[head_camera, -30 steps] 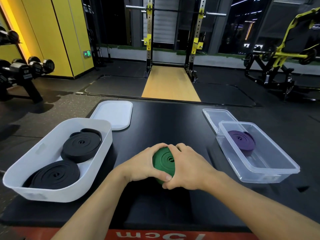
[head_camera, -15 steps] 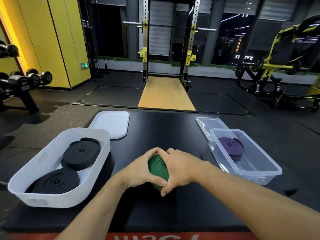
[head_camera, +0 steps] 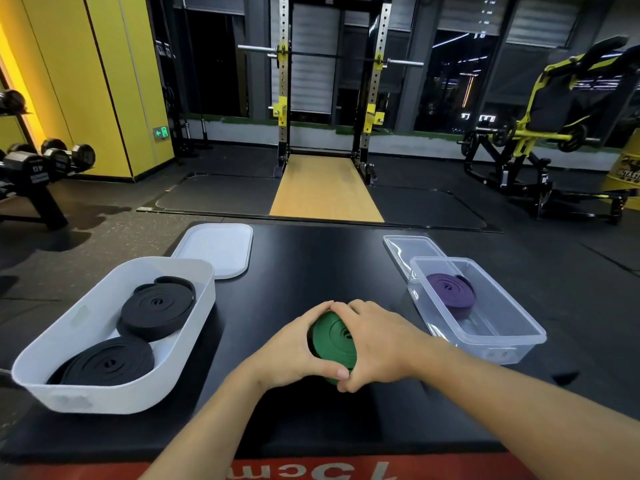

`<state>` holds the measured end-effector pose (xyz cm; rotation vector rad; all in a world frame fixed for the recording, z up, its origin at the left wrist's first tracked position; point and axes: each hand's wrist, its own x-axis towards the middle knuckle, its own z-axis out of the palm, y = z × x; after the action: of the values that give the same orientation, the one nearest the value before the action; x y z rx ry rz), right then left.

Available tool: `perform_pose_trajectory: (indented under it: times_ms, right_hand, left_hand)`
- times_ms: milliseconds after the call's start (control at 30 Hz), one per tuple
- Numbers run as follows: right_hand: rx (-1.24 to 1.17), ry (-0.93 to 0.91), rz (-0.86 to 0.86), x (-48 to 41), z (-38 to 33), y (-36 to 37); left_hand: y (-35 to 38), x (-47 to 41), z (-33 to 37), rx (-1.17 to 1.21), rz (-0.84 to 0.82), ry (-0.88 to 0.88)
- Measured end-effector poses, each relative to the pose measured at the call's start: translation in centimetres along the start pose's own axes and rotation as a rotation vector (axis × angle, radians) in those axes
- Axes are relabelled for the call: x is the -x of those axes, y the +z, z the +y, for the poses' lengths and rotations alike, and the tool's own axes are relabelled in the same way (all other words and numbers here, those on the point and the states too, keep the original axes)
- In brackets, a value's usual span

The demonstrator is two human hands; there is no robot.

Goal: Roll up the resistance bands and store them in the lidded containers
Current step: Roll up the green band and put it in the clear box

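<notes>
Clasping green roll, left hand and right hand, between white bin of 2 black rolls and clear tub

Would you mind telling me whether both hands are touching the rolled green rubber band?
Touching: the head view shows the left hand and right hand wrapped round the rolled green rubber band.

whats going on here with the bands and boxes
A person's left hand and right hand both grip a rolled green band over the black mat. Two rolled black bands lie in the white bin, a purple band in the clear box. The white lid and clear lid lie off, behind them.
</notes>
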<state>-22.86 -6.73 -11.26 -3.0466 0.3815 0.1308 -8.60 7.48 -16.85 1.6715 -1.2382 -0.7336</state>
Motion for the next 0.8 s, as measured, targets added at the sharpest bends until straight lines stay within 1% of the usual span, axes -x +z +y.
perform_pose_trajectory:
  times_ms: [100, 167, 333, 400, 500, 600, 667, 733, 800]
  right_hand:
    - [0.012, 0.017, 0.010, 1.4, 1.3, -1.4]
    - [0.019, 0.026, 0.020, 2.5, 2.2, -2.6]
    - [0.039, 0.031, 0.052, 4.9, 4.5, -6.0]
    - [0.009, 0.057, 0.052, 6.0, 6.2, -7.3]
    - [-0.029, 0.124, 0.071, 7.9, 9.5, -9.2]
    - [-0.115, 0.247, 0.031, 9.7, 13.2, -10.5]
    - [-0.191, 0.322, -0.030, 10.4, 15.4, -10.8]
    - [-0.232, 0.369, -0.098, 10.5, 17.0, -10.9]
    - [-0.266, 0.387, -0.142, 10.2, 18.0, -10.5]
  left_hand:
    - [0.8, -0.6, 0.5, 0.169, 0.053, 0.015]
    - [1.5, -1.1, 1.4, 0.231, 0.071, 0.047]
    - [3.6, -2.9, 4.8, 0.403, 0.056, 0.142]
    - [4.7, -3.7, 6.3, 0.513, 0.060, 0.127]
    - [7.1, -5.3, 8.1, 0.629, 0.157, 0.039]
    - [10.2, -7.1, 9.1, 0.544, 0.238, -0.024]
    - [12.1, -8.0, 9.5, 0.480, 0.269, -0.044]
    - [13.8, -8.7, 9.7, 0.452, 0.298, -0.079]
    - [15.2, -9.1, 9.7, 0.443, 0.293, -0.115]
